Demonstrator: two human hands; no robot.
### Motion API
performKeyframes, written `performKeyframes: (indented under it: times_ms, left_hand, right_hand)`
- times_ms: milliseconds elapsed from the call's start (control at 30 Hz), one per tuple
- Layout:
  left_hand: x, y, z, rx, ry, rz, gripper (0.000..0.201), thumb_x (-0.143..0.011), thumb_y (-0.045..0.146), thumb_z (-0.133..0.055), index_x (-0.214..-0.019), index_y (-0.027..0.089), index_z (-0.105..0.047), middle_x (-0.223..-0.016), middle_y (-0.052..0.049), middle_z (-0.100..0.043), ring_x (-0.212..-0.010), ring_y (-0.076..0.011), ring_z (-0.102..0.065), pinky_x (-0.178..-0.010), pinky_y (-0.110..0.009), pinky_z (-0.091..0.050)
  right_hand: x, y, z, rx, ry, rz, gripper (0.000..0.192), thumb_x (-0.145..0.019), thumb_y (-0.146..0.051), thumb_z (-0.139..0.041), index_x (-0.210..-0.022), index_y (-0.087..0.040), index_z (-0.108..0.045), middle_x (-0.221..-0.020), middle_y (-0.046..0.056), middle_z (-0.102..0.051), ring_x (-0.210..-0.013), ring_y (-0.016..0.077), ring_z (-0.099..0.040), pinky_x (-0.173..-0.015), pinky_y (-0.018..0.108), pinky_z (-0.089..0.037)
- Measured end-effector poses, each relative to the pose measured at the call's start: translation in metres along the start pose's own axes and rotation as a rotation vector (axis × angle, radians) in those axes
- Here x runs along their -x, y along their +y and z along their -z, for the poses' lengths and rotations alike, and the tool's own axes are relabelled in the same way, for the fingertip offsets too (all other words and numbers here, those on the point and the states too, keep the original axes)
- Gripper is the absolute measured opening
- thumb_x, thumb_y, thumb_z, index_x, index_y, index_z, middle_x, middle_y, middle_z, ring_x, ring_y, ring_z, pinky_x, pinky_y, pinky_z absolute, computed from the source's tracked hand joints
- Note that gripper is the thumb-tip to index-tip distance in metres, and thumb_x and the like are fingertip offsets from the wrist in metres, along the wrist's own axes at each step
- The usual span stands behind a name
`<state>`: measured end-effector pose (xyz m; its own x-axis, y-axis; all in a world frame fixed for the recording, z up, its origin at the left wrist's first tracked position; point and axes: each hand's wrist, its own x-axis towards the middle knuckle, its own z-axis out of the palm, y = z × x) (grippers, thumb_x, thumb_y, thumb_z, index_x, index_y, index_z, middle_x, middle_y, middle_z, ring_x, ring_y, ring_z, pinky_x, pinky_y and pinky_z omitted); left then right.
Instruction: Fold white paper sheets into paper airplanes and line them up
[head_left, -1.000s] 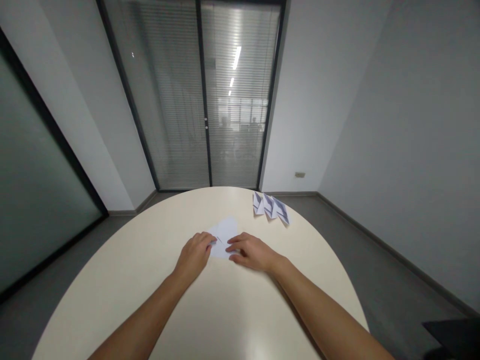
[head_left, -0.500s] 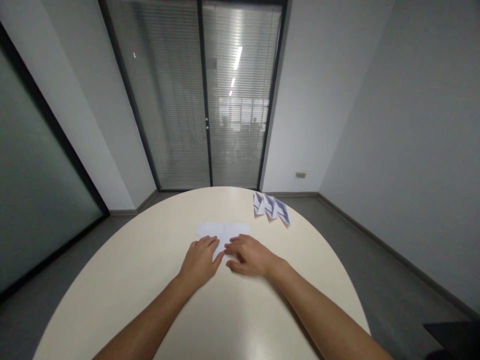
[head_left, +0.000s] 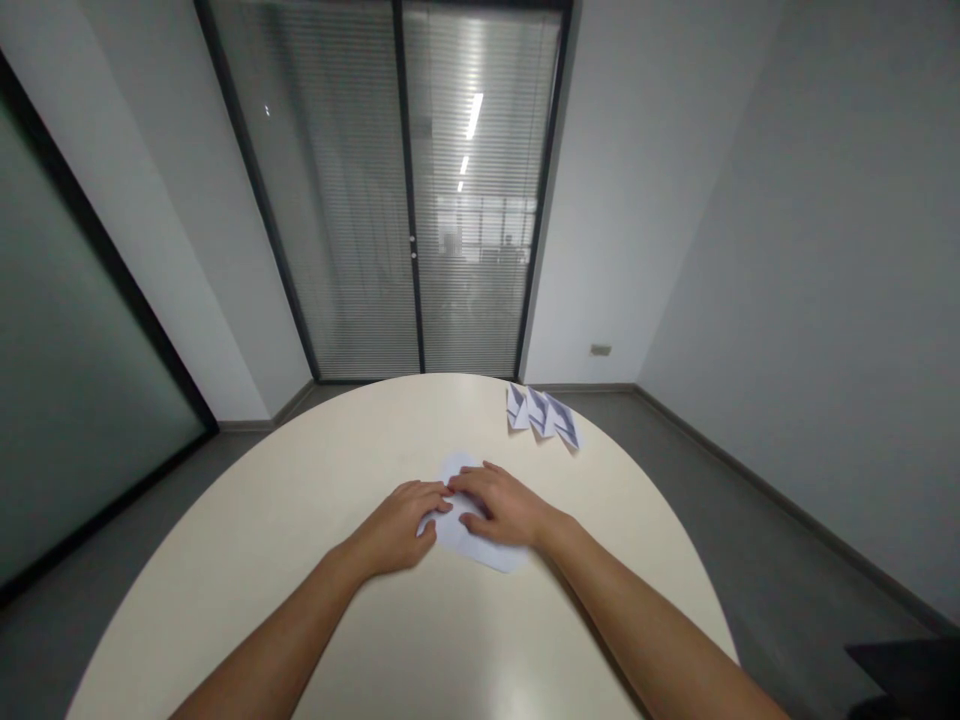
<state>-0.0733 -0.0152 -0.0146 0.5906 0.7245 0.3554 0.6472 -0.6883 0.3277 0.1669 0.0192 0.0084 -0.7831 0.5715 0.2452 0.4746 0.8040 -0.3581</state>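
A white sheet of paper (head_left: pixel 486 553) lies at a slant on the table, its middle partly covered by my hands. My left hand (head_left: pixel 405 525) rests at the paper's left side, fingers stretched over its edge and thumb apart. On top of the sheet lies my right hand (head_left: pixel 504 505), palm down, with its thumb away from the fingers. The fingertips of both hands come close together over the paper; whether they touch each other I cannot tell.
Three folded white paper pieces (head_left: pixel 541 414) stand in a row near the far right edge of the round cream table (head_left: pixel 300 490). Behind it is a glass door (head_left: pixel 472 300) with blinds. A dark object (head_left: pixel 907 670) shows at the lower right.
The paper has turned from lying crosswise to a slant, and part of it now reaches nearer me on the right. My left hand has shifted slightly left; the right stays near its place.
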Motion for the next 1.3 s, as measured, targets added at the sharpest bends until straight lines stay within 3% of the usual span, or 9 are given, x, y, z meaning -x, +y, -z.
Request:
performKeyframes:
  times_ms: [100,200,367,567,700,800,933,1133,1300]
  left_hand:
    - [0.0,0.007,0.003,0.017,-0.021,-0.037,0.031,-0.083,0.016,-0.059,-0.114,0.021,-0.063,-0.126,-0.007,-0.066,-0.122,-0.0228,-0.057,-0.112,-0.043,-0.038]
    - [-0.003,0.013,0.004,-0.009,-0.036,-0.045,0.025,-0.087,0.022,-0.06,-0.112,0.022,-0.062,-0.116,-0.006,-0.068,-0.115,-0.0226,-0.06,-0.108,-0.042,-0.041]
    - [-0.006,0.011,-0.003,-0.15,-0.018,0.001,0.019,-0.091,0.02,-0.058,-0.108,0.022,-0.066,-0.115,-0.005,-0.069,-0.111,-0.0236,-0.06,-0.099,-0.042,-0.044]
    - [-0.008,0.005,-0.001,-0.289,-0.009,0.155,0.021,-0.091,0.009,-0.053,-0.1,0.02,-0.07,-0.103,-0.006,-0.073,-0.098,-0.0233,-0.065,-0.088,-0.041,-0.047]
    - [-0.01,0.007,0.0,-0.294,-0.013,0.146,0.021,-0.091,0.011,-0.054,-0.1,0.02,-0.071,-0.103,-0.005,-0.074,-0.096,-0.0231,-0.067,-0.089,-0.041,-0.048]
    - [-0.009,0.01,-0.001,-0.254,0.002,0.08,0.022,-0.091,0.02,-0.058,-0.109,0.021,-0.07,-0.114,-0.005,-0.073,-0.104,-0.0238,-0.066,-0.096,-0.042,-0.048]
    - [-0.01,0.011,0.0,-0.221,0.003,0.061,0.032,-0.09,0.025,-0.061,-0.122,0.02,-0.067,-0.127,-0.007,-0.069,-0.115,-0.0249,-0.064,-0.101,-0.043,-0.048]
    - [-0.009,0.016,-0.003,-0.209,0.009,0.086,0.023,-0.095,0.024,-0.054,-0.109,0.023,-0.073,-0.12,-0.005,-0.073,-0.108,-0.023,-0.068,-0.097,-0.042,-0.052]
    - [-0.004,0.019,-0.005,-0.219,-0.013,0.074,0.034,-0.094,0.036,-0.056,-0.123,0.022,-0.067,-0.135,-0.009,-0.064,-0.123,-0.0267,-0.06,-0.106,-0.048,-0.045]
  right_hand:
    - [0.004,0.006,-0.005,0.022,-0.093,-0.077,0.061,-0.088,-0.041,-0.06,-0.145,-0.024,-0.048,-0.152,0.013,-0.045,-0.142,0.034,-0.037,-0.115,0.06,-0.022]
    - [0.007,0.011,-0.008,0.042,-0.126,-0.138,0.066,-0.089,-0.049,-0.057,-0.149,-0.026,-0.043,-0.158,0.012,-0.036,-0.145,0.0346,-0.032,-0.116,0.063,-0.019]
    - [0.008,0.013,-0.009,0.129,-0.081,-0.19,0.065,-0.09,-0.056,-0.054,-0.147,-0.025,-0.048,-0.154,0.014,-0.043,-0.139,0.0347,-0.04,-0.114,0.057,-0.024]
    - [0.004,0.003,0.0,0.265,-0.001,-0.226,0.05,-0.086,-0.053,-0.061,-0.125,-0.021,-0.067,-0.143,0.015,-0.053,-0.12,0.0349,-0.055,-0.103,0.051,-0.04]
    - [0.002,0.0,0.002,0.236,0.039,-0.123,0.033,-0.089,-0.039,-0.06,-0.111,-0.018,-0.072,-0.145,0.013,-0.053,-0.126,0.0325,-0.051,-0.107,0.048,-0.038]
    - [0.001,0.0,-0.002,0.122,0.047,-0.034,0.04,-0.096,-0.034,-0.049,-0.128,-0.015,-0.063,-0.147,0.013,-0.052,-0.137,0.027,-0.044,-0.115,0.043,-0.032]
    - [0.003,0.0,-0.008,0.018,-0.093,-0.074,0.061,-0.101,-0.045,-0.038,-0.152,-0.013,-0.037,-0.156,0.015,-0.039,-0.146,0.0289,-0.032,-0.118,0.049,-0.027]
    - [0.005,0.004,-0.012,0.034,-0.178,-0.304,0.077,-0.1,-0.06,-0.031,-0.158,-0.009,-0.022,-0.163,0.016,-0.017,-0.151,0.0332,-0.013,-0.122,0.052,-0.015]
    - [0.006,0.009,-0.014,0.063,-0.132,-0.428,0.081,-0.099,-0.063,-0.028,-0.158,-0.007,-0.021,-0.164,0.016,-0.014,-0.152,0.033,-0.008,-0.122,0.051,-0.013]
